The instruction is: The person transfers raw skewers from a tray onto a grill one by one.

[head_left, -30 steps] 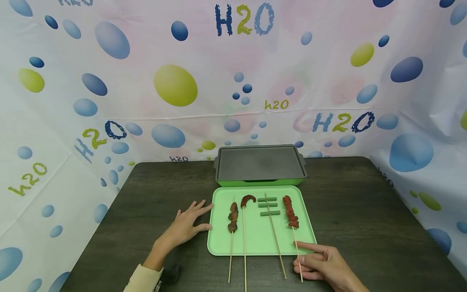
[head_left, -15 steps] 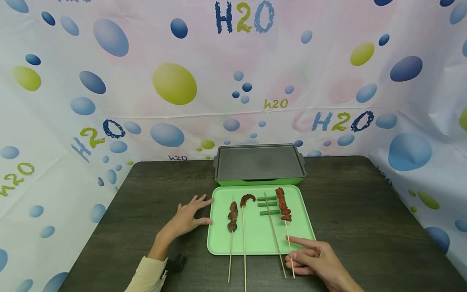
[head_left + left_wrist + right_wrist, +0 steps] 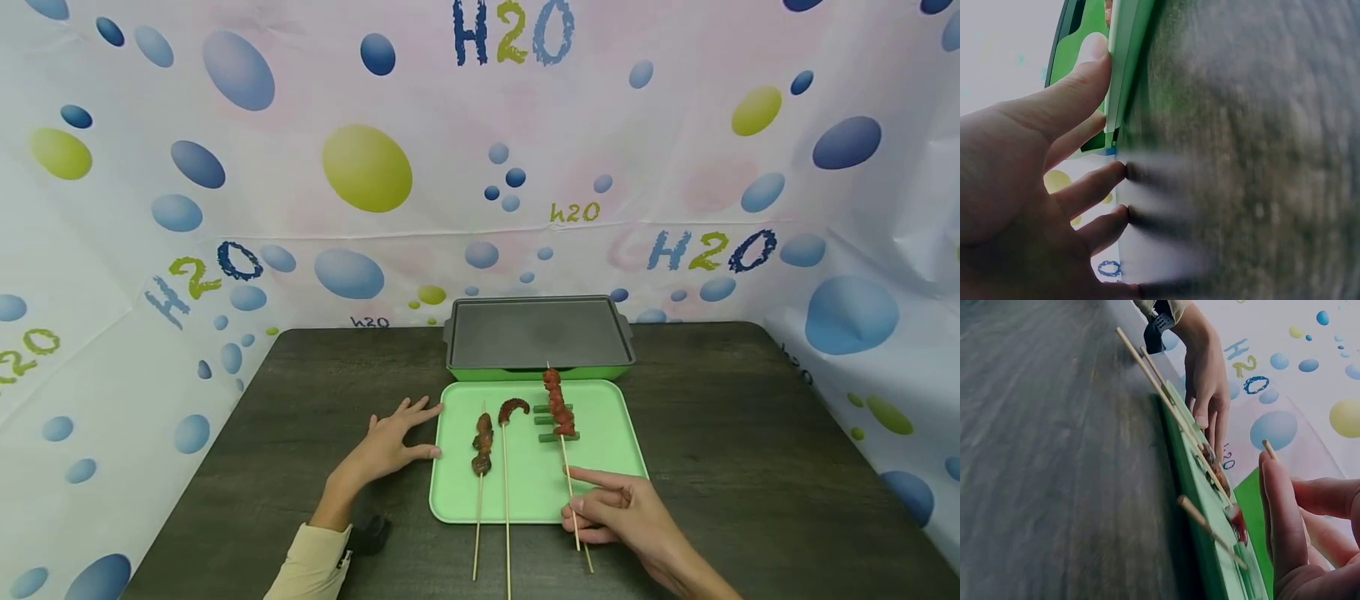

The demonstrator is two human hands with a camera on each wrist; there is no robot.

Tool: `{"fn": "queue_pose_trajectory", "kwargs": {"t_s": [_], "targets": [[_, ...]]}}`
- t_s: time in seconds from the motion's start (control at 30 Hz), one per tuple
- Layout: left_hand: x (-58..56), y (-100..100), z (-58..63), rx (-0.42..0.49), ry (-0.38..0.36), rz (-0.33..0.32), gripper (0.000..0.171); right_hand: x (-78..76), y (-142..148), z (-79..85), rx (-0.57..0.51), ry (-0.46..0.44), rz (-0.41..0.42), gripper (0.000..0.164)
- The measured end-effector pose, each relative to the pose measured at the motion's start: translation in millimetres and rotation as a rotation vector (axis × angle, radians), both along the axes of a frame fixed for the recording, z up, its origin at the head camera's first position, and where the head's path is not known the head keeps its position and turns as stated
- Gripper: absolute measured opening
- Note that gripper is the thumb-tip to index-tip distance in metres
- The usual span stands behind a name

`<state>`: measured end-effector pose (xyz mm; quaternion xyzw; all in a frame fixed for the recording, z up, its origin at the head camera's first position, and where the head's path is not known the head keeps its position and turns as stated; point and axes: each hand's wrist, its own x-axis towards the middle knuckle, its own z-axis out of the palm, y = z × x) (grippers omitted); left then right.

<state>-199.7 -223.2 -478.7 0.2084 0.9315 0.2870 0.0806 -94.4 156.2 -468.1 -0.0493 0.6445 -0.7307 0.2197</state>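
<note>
In the head view, my right hand [image 3: 618,508] pinches the stick of a red meat skewer [image 3: 557,402], held over the green tray [image 3: 450,496]. The meat overlaps a skewer of green vegetable pieces [image 3: 543,421] in this view. My left hand [image 3: 390,446] has its fingers spread at the tray's left edge; in the left wrist view its thumb [image 3: 1088,69] lies against the rim. Farther left on the tray are a skewer with a curled dark red piece [image 3: 512,408] and a brown meat skewer [image 3: 482,447]. The right wrist view catches the pinched stick's end [image 3: 1269,447].
Directly behind the tray stands a grill with a flat dark plate [image 3: 540,333] and a green base. The dark wooden table [image 3: 727,433] extends to both sides. A printed sheet [image 3: 285,150] hangs behind it. Several stick ends reach past the tray's front edge.
My right hand has moved left and a little forward with the red meat skewer, from the tray's right side to over the green skewer. My left hand has stayed at the tray's edge.
</note>
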Motion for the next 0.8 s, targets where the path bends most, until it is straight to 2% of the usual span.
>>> {"fn": "queue_pose_trajectory", "kwargs": {"t_s": [0.13, 0.53, 0.8], "targets": [[-0.5, 0, 0.0, 0.002, -0.011, 0.001, 0.077, -7.7, -10, 4.8, -0.005, 0.027, 0.0, 0.065], [1.5, -1, 0.0, 0.012, -0.028, 0.008, 0.076, -36.9, -48, 21.3, -0.035, 0.024, -0.02, 0.062], [1.9, 1, 1.1, 0.031, -0.012, 0.003, 0.077, -59.4, -70, 28.2, -0.043, 0.048, -0.039, 0.056]]}}
